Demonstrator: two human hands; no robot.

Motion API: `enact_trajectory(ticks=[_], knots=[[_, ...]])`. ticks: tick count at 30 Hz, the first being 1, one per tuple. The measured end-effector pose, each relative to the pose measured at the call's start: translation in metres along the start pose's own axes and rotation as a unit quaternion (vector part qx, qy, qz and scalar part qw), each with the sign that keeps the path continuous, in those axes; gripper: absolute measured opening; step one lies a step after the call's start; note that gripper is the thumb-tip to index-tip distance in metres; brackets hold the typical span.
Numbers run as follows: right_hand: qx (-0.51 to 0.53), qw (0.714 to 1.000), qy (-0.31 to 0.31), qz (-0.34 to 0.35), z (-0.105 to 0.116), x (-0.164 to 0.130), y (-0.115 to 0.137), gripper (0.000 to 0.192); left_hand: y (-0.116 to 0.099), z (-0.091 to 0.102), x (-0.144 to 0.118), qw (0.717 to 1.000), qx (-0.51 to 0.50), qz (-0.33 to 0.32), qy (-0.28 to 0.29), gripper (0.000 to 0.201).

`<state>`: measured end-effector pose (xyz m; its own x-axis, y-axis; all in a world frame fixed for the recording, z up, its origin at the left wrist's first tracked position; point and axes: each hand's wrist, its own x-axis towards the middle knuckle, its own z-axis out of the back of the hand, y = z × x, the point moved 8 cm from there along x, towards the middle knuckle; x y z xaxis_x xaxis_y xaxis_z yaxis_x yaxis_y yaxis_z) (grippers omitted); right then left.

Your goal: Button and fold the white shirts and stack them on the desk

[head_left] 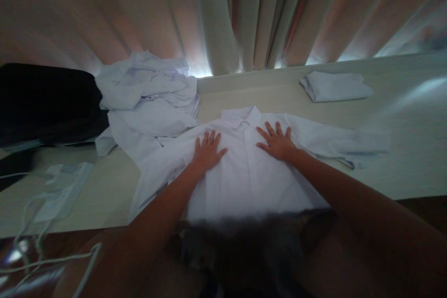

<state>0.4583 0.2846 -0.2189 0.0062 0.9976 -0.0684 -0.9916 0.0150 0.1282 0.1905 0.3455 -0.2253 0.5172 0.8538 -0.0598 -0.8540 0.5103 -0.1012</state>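
A white collared shirt [244, 177] lies spread flat, front up, on a pale wooden table [401, 149], its collar pointing away from me and its sleeves out to both sides. My left hand [207, 150] rests palm down on the shirt's chest left of the button line, fingers spread. My right hand [277, 140] presses flat on the chest right of the button line, fingers apart too. Neither hand grips anything.
A heap of crumpled white shirts [150, 98] lies at the back left. One folded white shirt [333, 86] sits at the back right. A black bag [45, 102] stands far left, a white power strip with cables [59, 191] near the front left. Curtains [244, 14] hang behind.
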Motion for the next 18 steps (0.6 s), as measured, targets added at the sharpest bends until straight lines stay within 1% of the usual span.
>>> enact_trajectory(ticks=[2, 4, 6, 7, 8, 9, 10, 11, 12, 13, 14, 15, 16, 17, 18], knots=[[0.002, 1.0, 0.004, -0.001, 0.001, 0.002, 0.0, 0.075, -0.002, 0.0, 0.008, 1.0, -0.01, 0.004, 0.013, 0.077], [0.008, 1.0, 0.004, 0.014, 0.006, -0.002, 0.001, 0.075, -0.003, 0.001, 0.004, 0.999, -0.017, -0.001, 0.028, 0.077], [0.015, 0.999, -0.027, 0.027, 0.023, -0.015, -0.009, 0.07, 0.0, 0.004, -0.009, 0.999, -0.018, -0.012, 0.037, 0.074], [0.019, 0.998, -0.056, 0.026, 0.035, -0.025, -0.02, 0.065, 0.004, 0.007, -0.018, 0.999, -0.015, -0.02, 0.035, 0.072], [0.022, 0.995, -0.095, 0.012, 0.05, -0.037, -0.039, 0.06, 0.008, 0.011, -0.027, 0.999, -0.01, -0.026, 0.03, 0.07], [0.025, 0.99, -0.136, -0.016, 0.065, -0.051, -0.064, 0.054, 0.014, 0.016, -0.037, 0.999, -0.004, -0.028, 0.023, 0.068], [0.031, 0.984, -0.169, -0.053, 0.078, -0.067, -0.094, 0.05, 0.022, 0.021, -0.046, 1.0, 0.001, -0.024, 0.017, 0.067], [0.029, 0.97, -0.207, -0.122, 0.091, -0.086, -0.131, 0.047, 0.031, 0.025, -0.054, 1.0, 0.004, -0.014, 0.015, 0.066], [0.021, 0.95, -0.231, -0.21, 0.098, -0.107, -0.171, 0.047, 0.041, 0.028, -0.062, 1.0, 0.004, 0.0, 0.017, 0.065], [0.012, 0.921, -0.243, -0.306, 0.102, -0.131, -0.21, 0.046, 0.051, 0.031, -0.069, 1.0, 0.002, 0.017, 0.021, 0.064], [0.003, 0.893, -0.239, -0.382, 0.102, -0.153, -0.244, 0.047, 0.06, 0.034, -0.076, 0.999, -0.003, 0.032, 0.025, 0.064], [0.002, 0.88, -0.23, -0.415, 0.1, -0.17, -0.268, 0.054, 0.068, 0.038, -0.083, 0.999, -0.008, 0.046, 0.026, 0.064], [0.004, 0.869, -0.221, -0.442, 0.096, -0.184, -0.288, 0.058, 0.074, 0.041, -0.089, 0.998, -0.015, 0.056, 0.027, 0.065], [0.014, 0.871, -0.214, -0.442, 0.091, -0.193, -0.3, 0.059, 0.079, 0.044, -0.096, 0.997, -0.023, 0.062, 0.027, 0.064], [0.03, 0.879, -0.213, -0.426, 0.088, -0.198, -0.306, 0.059, 0.082, 0.046, -0.102, 0.997, -0.032, 0.063, 0.026, 0.064]])
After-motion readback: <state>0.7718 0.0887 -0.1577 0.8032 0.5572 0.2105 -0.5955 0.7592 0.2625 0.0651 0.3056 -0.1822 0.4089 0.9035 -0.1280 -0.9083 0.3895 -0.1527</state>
